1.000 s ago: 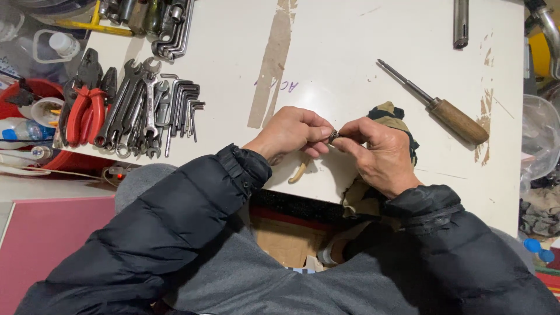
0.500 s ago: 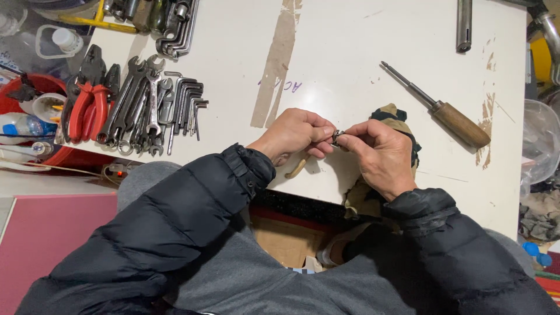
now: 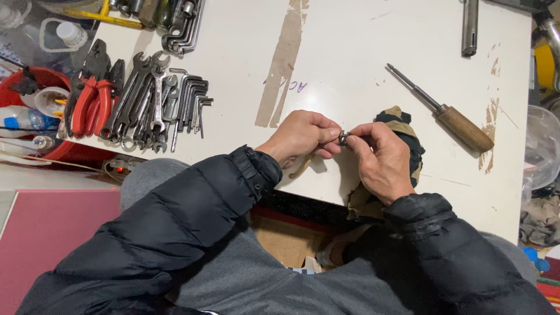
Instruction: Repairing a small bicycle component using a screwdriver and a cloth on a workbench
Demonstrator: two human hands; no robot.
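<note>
Metal bit (image 3: 343, 138) pinched between my left hand (image 3: 302, 137) and right hand (image 3: 382, 160), both gripping it, above the desk's (image 3: 350, 58) near edge, over a rag (image 3: 402, 125); screwdriver (image 3: 443, 111) right.

On the table (image 3: 361, 46), wrenches (image 3: 154, 105) lie left of both hands, the screwdriver (image 3: 446, 111) right, the cloth (image 3: 402, 131) beneath.
</note>
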